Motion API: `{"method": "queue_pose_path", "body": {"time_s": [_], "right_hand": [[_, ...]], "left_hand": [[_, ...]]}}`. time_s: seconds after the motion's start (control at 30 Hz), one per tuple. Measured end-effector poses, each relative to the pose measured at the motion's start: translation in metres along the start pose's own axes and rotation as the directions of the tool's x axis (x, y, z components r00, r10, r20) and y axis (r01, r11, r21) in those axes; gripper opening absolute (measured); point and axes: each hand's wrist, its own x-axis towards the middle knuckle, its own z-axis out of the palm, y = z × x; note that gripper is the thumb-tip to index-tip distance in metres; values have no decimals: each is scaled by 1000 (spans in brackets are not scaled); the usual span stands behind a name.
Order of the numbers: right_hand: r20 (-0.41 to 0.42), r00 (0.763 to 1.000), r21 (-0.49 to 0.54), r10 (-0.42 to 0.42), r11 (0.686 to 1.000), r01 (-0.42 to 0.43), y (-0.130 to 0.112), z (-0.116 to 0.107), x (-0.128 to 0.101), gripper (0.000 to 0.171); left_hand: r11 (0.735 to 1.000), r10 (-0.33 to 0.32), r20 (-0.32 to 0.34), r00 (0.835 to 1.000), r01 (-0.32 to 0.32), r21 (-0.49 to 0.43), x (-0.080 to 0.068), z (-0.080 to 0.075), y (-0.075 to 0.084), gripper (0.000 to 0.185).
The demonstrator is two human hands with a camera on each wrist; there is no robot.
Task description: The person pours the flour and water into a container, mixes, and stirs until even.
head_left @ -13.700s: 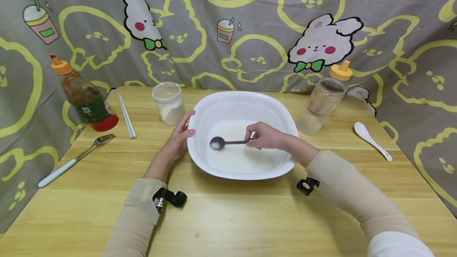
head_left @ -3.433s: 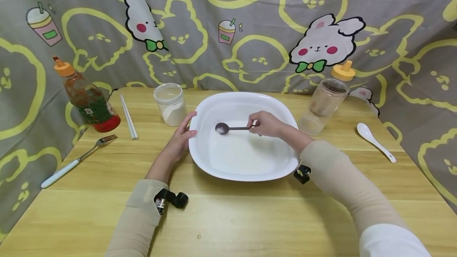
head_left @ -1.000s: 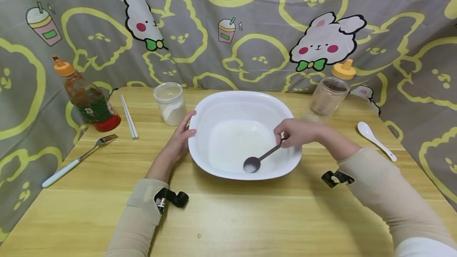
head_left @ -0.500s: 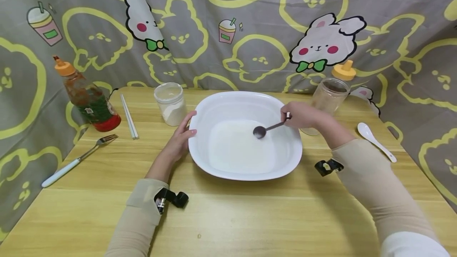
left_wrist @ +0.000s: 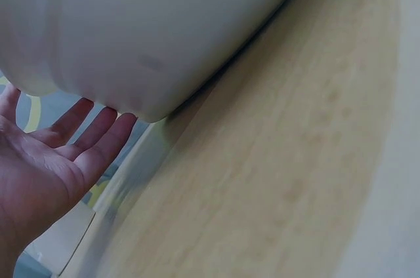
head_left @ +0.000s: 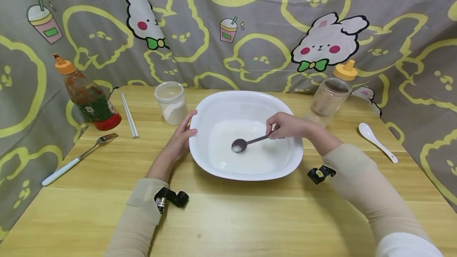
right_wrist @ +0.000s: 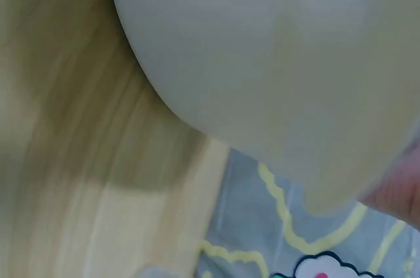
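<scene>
In the head view a large white basin (head_left: 285, 165) holds thin, milky-looking liquid. My right hand (head_left: 287, 125) pinches the handle of a dark spoon (head_left: 258, 139). Its round bowl, with something whitish in it, is at the liquid near the middle of the basin. My left hand (head_left: 178, 140) grips the basin's left rim. The left wrist view shows the fingers (left_wrist: 108, 140) of that hand against the basin's outer wall (left_wrist: 151, 42). In the right wrist view the basin's wall (right_wrist: 230, 48) covers the spoon and most of the right hand.
Behind the left hand stands a jar of white powder (head_left: 171, 104). A sauce bottle (head_left: 91, 100), chopsticks (head_left: 129, 116) and fork (head_left: 80, 158) are farther left. On the right are a clear bottle with an orange cap (head_left: 330, 96) and a white spoon (head_left: 376, 142). A patterned curtain (head_left: 257, 19) hangs behind.
The dark spoon has moved around inside the basin: from the near side a second ago, to the back right, then left to near the middle now. The left hand stays at the rim.
</scene>
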Motion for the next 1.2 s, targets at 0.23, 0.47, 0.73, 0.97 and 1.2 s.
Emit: {"method": "queue_pose_path", "body": {"time_s": [0.23,0.47,0.73,0.97,1.2], "right_hand": [[-101,995,-200,5,979,-26,2,-15,-19,8],[-85,995,-29,57,998,-60,5,-6,-4,6],[81,997,57,-15,998,10,-5,9,-7,5],[38,999,-146,-13,989,19,-5,-11,-28,10],[-80,997,-208,12,978,-29,0,-20,-28,9]], "left_hand": [[1000,5,1,1000,-5,11,0,0,1,60],[1000,-8,-4,1000,8,-2,-1,-1,2,60],[1000,-4,2,1000,4,4,0,0,2,61],[1000,-11,15,1000,10,15,1,0,3,59],[1000,7,14,1000,-6,-17,0,1,1,60]]}}
